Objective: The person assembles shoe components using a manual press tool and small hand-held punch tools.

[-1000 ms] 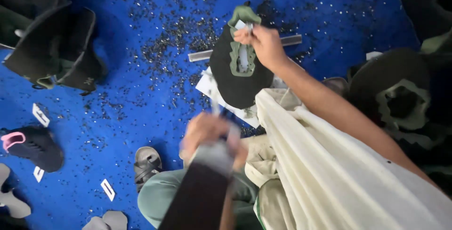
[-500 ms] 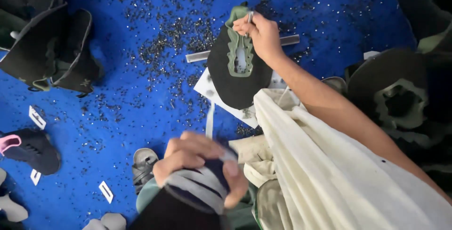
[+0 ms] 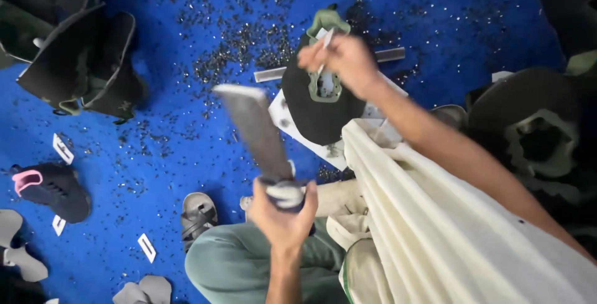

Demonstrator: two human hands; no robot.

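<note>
- Gripping a flat grey blade (image 3: pixel 254 131) in our left hand (image 3: pixel 283 212), fingers clamped on its wrapped handle, blade pointing up and away.
- We're pinching a thin white stick (image 3: pixel 324 51) in our right hand (image 3: pixel 341 61), fingertips closed together.
- That hand is hovering over the black shoe upper (image 3: pixel 311 108), which is lying on the blue mat (image 3: pixel 186 155), beyond the blade.

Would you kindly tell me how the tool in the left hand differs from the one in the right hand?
The flat tool in the left hand is broad, grey, raised clear of the floor; the thin white stick in the right hand is slender, its tip at the dark shoe upper. Both are firmly gripped.
</note>
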